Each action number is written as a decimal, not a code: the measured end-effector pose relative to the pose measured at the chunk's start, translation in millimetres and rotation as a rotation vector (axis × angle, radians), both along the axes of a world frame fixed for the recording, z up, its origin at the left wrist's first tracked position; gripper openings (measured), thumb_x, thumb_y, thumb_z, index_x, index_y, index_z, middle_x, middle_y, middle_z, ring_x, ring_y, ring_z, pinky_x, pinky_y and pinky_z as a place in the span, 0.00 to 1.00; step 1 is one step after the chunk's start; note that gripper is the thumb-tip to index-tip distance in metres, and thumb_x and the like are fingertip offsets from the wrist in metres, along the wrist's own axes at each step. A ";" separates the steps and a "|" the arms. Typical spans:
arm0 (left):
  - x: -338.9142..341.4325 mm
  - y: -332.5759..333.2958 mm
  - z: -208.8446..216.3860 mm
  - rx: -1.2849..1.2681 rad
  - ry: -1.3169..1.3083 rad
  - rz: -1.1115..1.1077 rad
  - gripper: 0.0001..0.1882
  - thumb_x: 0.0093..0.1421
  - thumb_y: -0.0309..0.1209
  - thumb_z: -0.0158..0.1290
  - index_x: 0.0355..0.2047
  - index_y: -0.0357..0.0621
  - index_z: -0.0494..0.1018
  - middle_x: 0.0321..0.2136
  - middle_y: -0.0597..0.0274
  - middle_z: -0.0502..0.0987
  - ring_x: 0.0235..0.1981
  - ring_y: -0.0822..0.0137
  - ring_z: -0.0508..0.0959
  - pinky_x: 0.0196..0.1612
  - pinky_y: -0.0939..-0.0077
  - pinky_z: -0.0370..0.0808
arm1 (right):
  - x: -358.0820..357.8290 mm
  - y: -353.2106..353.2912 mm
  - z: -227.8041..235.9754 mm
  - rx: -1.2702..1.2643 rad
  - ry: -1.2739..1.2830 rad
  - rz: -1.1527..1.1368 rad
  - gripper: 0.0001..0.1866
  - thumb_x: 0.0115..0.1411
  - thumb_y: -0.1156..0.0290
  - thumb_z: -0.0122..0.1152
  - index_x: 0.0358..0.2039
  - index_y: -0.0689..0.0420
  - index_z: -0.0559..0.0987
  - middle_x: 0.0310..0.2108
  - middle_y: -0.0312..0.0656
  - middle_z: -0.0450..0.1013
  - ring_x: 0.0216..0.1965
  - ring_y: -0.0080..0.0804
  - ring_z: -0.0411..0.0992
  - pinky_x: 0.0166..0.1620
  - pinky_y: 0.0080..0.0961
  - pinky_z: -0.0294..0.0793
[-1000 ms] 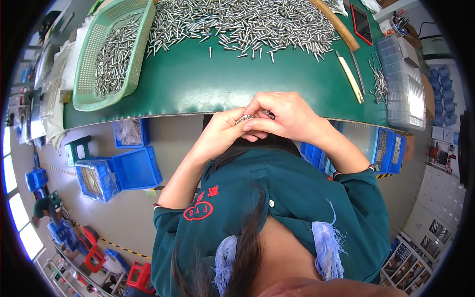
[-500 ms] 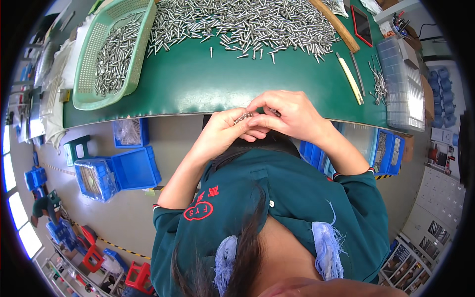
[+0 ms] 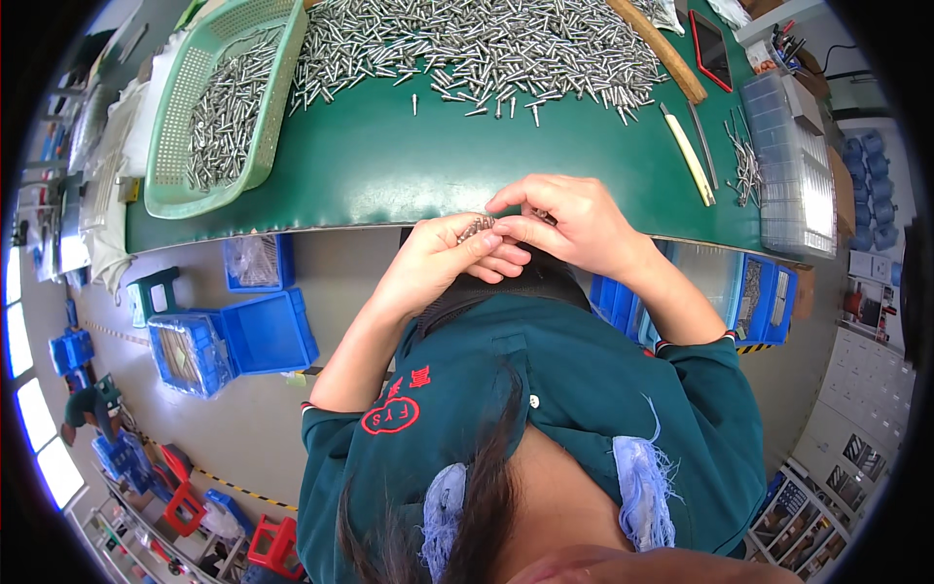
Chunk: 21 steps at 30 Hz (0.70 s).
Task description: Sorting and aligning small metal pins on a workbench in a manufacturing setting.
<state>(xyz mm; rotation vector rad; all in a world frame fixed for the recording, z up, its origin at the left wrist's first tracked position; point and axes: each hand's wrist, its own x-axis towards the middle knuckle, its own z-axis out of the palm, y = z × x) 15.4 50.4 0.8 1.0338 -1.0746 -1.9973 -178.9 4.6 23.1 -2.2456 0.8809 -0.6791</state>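
Close together at the near edge of the green-topped table [image 3: 341, 161] are my two hands. My left hand [image 3: 436, 255] is closed round several small metal pins [image 3: 477, 227], whose ends show between thumb and fingers. My right hand [image 3: 589, 226] is curled beside it, thumb and forefinger close to the left fingertips, with small metal pins [image 3: 545, 216] in its bent fingers. Further back lies a wide heap of silvery stepped metal pins [image 3: 486, 49]. A few stand or lie loose at its front edge.
At the left sits a pale green perforated basket [image 3: 161, 185] of similar pins. To the right lie a wooden bar [image 3: 671, 58], a cream-handled knife [image 3: 689, 161], thin metal rods [image 3: 744, 170] and a clear compartment case [image 3: 790, 185]. Blue bins [image 3: 268, 331] stand below the table edge.
My right hand has shifted slightly, its thumb and forefinger parting a little more from the left hand's pins. More of the pins in both hands shows now.
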 end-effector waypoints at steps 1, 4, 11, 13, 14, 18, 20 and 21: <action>0.9 -0.3 0.1 0.022 0.018 -0.005 0.15 0.65 0.33 0.44 0.41 0.33 0.72 0.34 0.51 0.79 0.33 0.65 0.80 0.37 0.76 0.78 | 0.5 -0.2 -4.3 0.002 -0.047 0.011 0.07 0.53 0.73 0.62 0.33 0.57 0.78 0.25 0.38 0.75 0.23 0.25 0.72 0.25 0.20 0.70; 2.1 -0.8 3.0 0.054 0.048 -0.016 0.16 0.64 0.35 0.45 0.40 0.31 0.72 0.34 0.49 0.78 0.32 0.65 0.80 0.36 0.77 0.78 | -0.2 0.4 -3.5 0.105 -0.099 0.025 0.06 0.55 0.74 0.60 0.34 0.59 0.78 0.26 0.38 0.75 0.24 0.23 0.73 0.26 0.19 0.70; 4.4 -2.9 2.7 0.135 0.094 -0.029 0.18 0.64 0.36 0.46 0.39 0.30 0.72 0.34 0.47 0.78 0.31 0.65 0.80 0.34 0.77 0.79 | -1.0 -0.5 -2.2 0.366 -0.138 0.040 0.06 0.57 0.75 0.57 0.35 0.62 0.77 0.29 0.39 0.76 0.29 0.21 0.74 0.31 0.18 0.72; 4.8 -3.1 2.0 0.139 0.102 -0.033 0.18 0.64 0.37 0.46 0.39 0.29 0.72 0.33 0.47 0.78 0.31 0.65 0.81 0.35 0.77 0.79 | -0.4 0.2 -3.6 0.378 -0.164 0.038 0.06 0.57 0.75 0.57 0.35 0.62 0.77 0.29 0.38 0.76 0.28 0.20 0.73 0.31 0.17 0.71; 4.8 -3.2 1.9 0.143 0.109 -0.038 0.18 0.64 0.37 0.46 0.39 0.29 0.72 0.33 0.47 0.78 0.31 0.64 0.81 0.35 0.77 0.79 | -0.2 0.3 -4.1 0.391 -0.190 0.037 0.06 0.57 0.75 0.57 0.35 0.61 0.78 0.29 0.38 0.76 0.28 0.19 0.72 0.31 0.17 0.71; 2.5 -4.0 4.3 0.141 0.087 -0.033 0.18 0.64 0.37 0.46 0.39 0.30 0.72 0.33 0.48 0.79 0.32 0.66 0.80 0.36 0.78 0.78 | -0.4 -3.1 -1.5 0.446 -0.127 0.035 0.07 0.56 0.73 0.59 0.36 0.60 0.77 0.26 0.35 0.75 0.26 0.18 0.70 0.29 0.16 0.69; -0.2 -4.7 1.6 0.054 -0.006 -0.105 0.16 0.63 0.36 0.46 0.40 0.32 0.73 0.34 0.51 0.79 0.34 0.67 0.80 0.37 0.79 0.77 | 4.9 -5.2 2.9 0.493 0.004 0.069 0.08 0.55 0.71 0.61 0.35 0.58 0.76 0.22 0.33 0.72 0.24 0.17 0.68 0.28 0.17 0.67; -0.9 -3.9 -3.6 0.024 -0.032 -0.117 0.15 0.63 0.34 0.45 0.40 0.34 0.73 0.34 0.53 0.79 0.35 0.69 0.80 0.38 0.80 0.76 | 8.7 -4.6 4.9 0.403 0.020 0.108 0.08 0.54 0.69 0.62 0.32 0.57 0.75 0.20 0.32 0.70 0.23 0.16 0.67 0.27 0.17 0.66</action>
